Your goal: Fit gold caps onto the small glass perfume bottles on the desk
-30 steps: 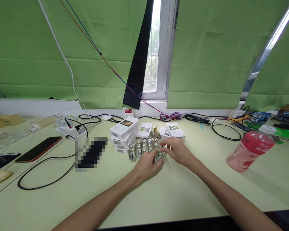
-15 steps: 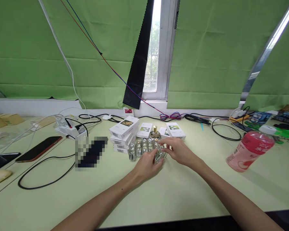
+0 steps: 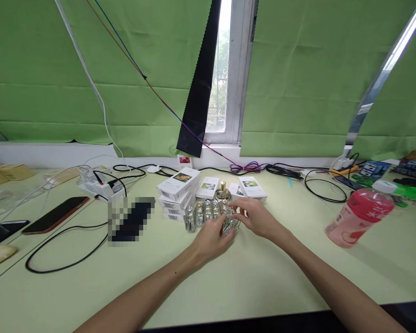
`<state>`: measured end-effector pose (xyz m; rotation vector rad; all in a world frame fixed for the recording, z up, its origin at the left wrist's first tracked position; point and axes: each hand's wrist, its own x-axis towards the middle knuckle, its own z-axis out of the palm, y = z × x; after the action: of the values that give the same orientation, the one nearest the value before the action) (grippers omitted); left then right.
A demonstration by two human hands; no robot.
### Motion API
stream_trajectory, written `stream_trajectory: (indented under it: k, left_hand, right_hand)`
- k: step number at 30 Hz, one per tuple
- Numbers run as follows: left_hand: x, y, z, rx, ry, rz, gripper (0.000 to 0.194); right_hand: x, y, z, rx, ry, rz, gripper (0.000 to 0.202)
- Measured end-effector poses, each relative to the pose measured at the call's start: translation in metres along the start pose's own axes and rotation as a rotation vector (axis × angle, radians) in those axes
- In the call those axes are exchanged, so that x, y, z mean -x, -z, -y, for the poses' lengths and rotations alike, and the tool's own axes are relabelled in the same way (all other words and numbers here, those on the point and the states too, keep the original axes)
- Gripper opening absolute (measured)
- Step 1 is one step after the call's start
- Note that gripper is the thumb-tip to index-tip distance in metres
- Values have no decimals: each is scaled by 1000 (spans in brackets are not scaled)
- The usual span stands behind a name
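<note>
Several small clear glass bottles (image 3: pixel 208 210) stand in a row on the table. At the row's right end my left hand (image 3: pixel 212 238) is closed around a glass bottle (image 3: pixel 230 225), thumb and fingers on its sides. My right hand (image 3: pixel 258 217) reaches in from the right with bent fingers at the top of that bottle; whether its fingertips hold a small part there is hidden. Behind the row stands a round glass bottle with a gold cap (image 3: pixel 223 190). Stacked white boxes (image 3: pixel 178 185) with flower pictures are left of it, and another white box (image 3: pixel 253 188) lies to the right.
A pink drink bottle (image 3: pixel 362 215) stands at the right. On the left are a phone (image 3: pixel 57 215), a looped black cable (image 3: pixel 67 226) and a white power strip (image 3: pixel 102 186). Coiled cables (image 3: pixel 284 171) run along the back edge below green blinds (image 3: pixel 298 83).
</note>
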<state>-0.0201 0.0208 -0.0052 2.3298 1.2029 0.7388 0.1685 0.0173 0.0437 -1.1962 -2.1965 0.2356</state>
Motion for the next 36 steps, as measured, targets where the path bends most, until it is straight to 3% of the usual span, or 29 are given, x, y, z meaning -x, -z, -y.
stream_trajectory:
  k: [36]
  left_hand:
    - [-1,-2,2,6,-7,-13,23]
  right_hand:
    - [0,2,10,275,2,37,24]
